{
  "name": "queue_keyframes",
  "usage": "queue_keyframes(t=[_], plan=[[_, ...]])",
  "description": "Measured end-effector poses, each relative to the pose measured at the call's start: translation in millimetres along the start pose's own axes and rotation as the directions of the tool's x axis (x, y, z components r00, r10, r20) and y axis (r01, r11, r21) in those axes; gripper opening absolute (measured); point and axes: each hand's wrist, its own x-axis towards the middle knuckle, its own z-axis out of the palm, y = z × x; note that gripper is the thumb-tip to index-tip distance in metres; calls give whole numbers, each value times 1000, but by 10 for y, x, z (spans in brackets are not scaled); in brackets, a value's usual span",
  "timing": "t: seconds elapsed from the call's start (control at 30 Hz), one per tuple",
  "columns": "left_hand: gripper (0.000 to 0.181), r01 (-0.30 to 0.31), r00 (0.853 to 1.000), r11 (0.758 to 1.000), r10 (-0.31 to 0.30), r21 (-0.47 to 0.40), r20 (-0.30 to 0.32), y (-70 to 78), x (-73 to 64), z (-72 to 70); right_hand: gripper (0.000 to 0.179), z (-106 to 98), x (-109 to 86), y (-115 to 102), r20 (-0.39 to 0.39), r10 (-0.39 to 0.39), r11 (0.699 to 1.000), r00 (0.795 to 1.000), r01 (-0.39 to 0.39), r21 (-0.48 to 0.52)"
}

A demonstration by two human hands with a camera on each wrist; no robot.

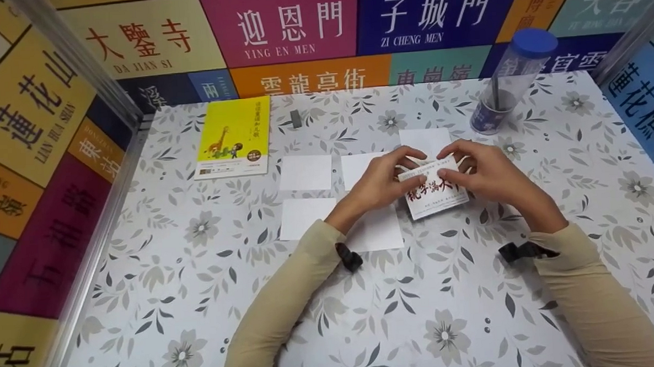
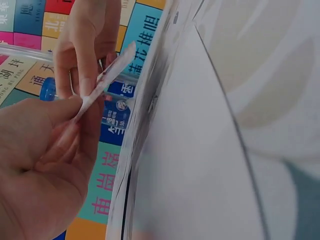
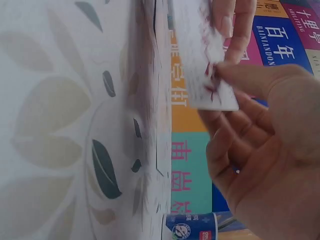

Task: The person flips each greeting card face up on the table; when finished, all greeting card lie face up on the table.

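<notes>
Both hands hold a thin, flat white square printed with red Chinese characters (image 1: 435,201), tilted over the table; it may be a card or a small packet, I cannot tell. At its upper left side, my left hand (image 1: 383,176) pinches it between thumb and fingers. My right hand (image 1: 484,172) pinches the upper right side, thumb on the printed face, as the right wrist view also shows. Edge-on in the left wrist view, the printed square (image 2: 107,77) looks slim. Behind it lies a blank white paper square (image 1: 425,140), partly covered by the hands.
More white paper squares (image 1: 306,173) lie left of the hands in two rows, some partly hidden by the left arm. A yellow book (image 1: 234,135) and a small grey block (image 1: 296,118) are farther back. A clear container with a blue lid (image 1: 534,43) stands at back right.
</notes>
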Motion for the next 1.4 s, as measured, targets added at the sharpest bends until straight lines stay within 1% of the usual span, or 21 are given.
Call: queue_keyframes(t=[0.07, 0.13, 0.17, 0.27, 0.3, 0.37, 0.43, 0.47, 0.57, 0.63, 0.73, 0.8, 0.83, 0.87, 0.93, 1.0, 1.1, 1.17, 1.27, 1.33, 1.4], plan=[[42, 11, 1000, 1000, -12, 29, 29, -19, -4, -30, 29, -27, -1, 53, -18, 46, 997, 999, -47, -54], [44, 24, 995, 997, -31, 70, 93, -37, -14, -58, 26, -58, -9, 128, -8, 101, 990, 995, -101, -102], [44, 23, 991, 995, -36, 96, 132, -43, -19, -68, 26, -73, -12, 174, 7, 118, 985, 993, -116, -126], [42, -28, 972, 976, -24, 215, 234, -49, -18, -76, 26, -103, -21, 276, 58, 148, 974, 987, -135, -181], [41, -48, 966, 968, -17, 247, 256, -40, -16, -74, 26, -110, -20, 301, 67, 150, 972, 986, -135, -191], [41, -84, 961, 952, -1, 294, 277, -12, -9, -76, 25, -120, -15, 332, 74, 151, 970, 986, -134, -202], [41, -101, 961, 943, 10, 318, 278, 28, -6, -102, 24, -125, -5, 331, 77, 154, 970, 985, -136, -202], [41, -104, 961, 942, 13, 318, 276, 51, -11, -128, 24, -126, 3, 327, 80, 154, 970, 985, -135, -204], [41, -110, 960, 949, 24, 294, 279, 126, -49, -238, 28, -127, 11, 281, 86, 160, 968, 983, -139, -211], [41, -115, 957, 952, 30, 283, 287, 168, -104, -326, 30, -112, 6, 230, 79, 152, 967, 985, -132, -219], [42, -124, 956, 942, 29, 313, 292, 195, -227, -451, 27, -48, -13, 85, 57, 93, 974, 994, -79, -212], [42, -116, 958, 925, 8, 362, 287, 189, -335, -524, 26, 47, -20, -43, 69, 28, 981, 997, -15, -192], [42, -110, 960, 916, -3, 385, 281, 178, -390, -554, 27, 110, -15, -113, 90, -9, 984, 996, 25, -179], [43, -104, 961, 908, -13, 405, 276, 161, -444, -581, 28, 181, -10, -197, 118, -40, 985, 992, 59, -164], [43, -88, 964, 899, -32, 430, 265, 124, -547, -625, 36, 342, 15, -355, 189, -89, 983, 978, 117, -144], [44, -74, 966, 892, -48, 445, 256, 78, -642, -660, 50, 504, 49, -516, 261, -115, 975, 958, 159, -155], [44, -53, 967, 883, -71, 466, 244, 14, -765, -697, 74, 692, 84, -730, 352, -105, 955, 930, 193, -224], [43, -40, 968, 880, -84, 473, 239, -18, -834, -721, 85, 764, 102, -838, 388, -78, 938, 918, 200, -283], [41, -44, 972, 886, -69, 461, 225, -39, -890, -747, 86, 815, 127, -937, 412, -38, 922, 910, 191, -338], [42, -45, 975, 893, -59, 447, 216, -42, -901, -758, 81, 829, 139, -961, 412, -27, 923, 911, 180, -339], [46, -50, 975, 897, -52, 439, 217, -35, -898, -758, 77, 838, 145, -961, 408, -16, 934, 913, 160, -320]])
